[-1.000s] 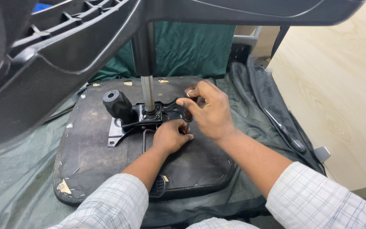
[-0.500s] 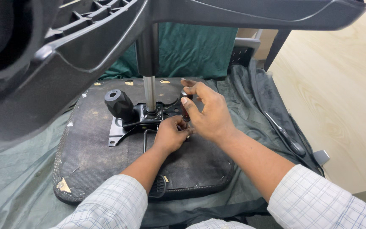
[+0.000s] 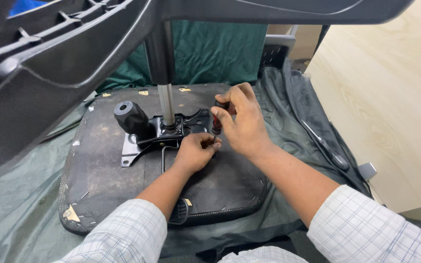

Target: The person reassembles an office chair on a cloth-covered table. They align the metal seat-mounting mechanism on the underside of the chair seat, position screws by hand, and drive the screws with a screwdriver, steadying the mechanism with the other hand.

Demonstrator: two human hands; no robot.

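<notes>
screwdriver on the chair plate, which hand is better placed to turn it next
Right, probably: the right hand already wraps the screwdriver handle upright over the metal plate, while the left hand only steadies its tip.

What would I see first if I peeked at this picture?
Two hands meet in the middle: the right hand grips a dark-handled screwdriver, the left hand steadies its tip on the black metal plate of an upturned chair seat. Big black chair legs loom overhead.
</notes>
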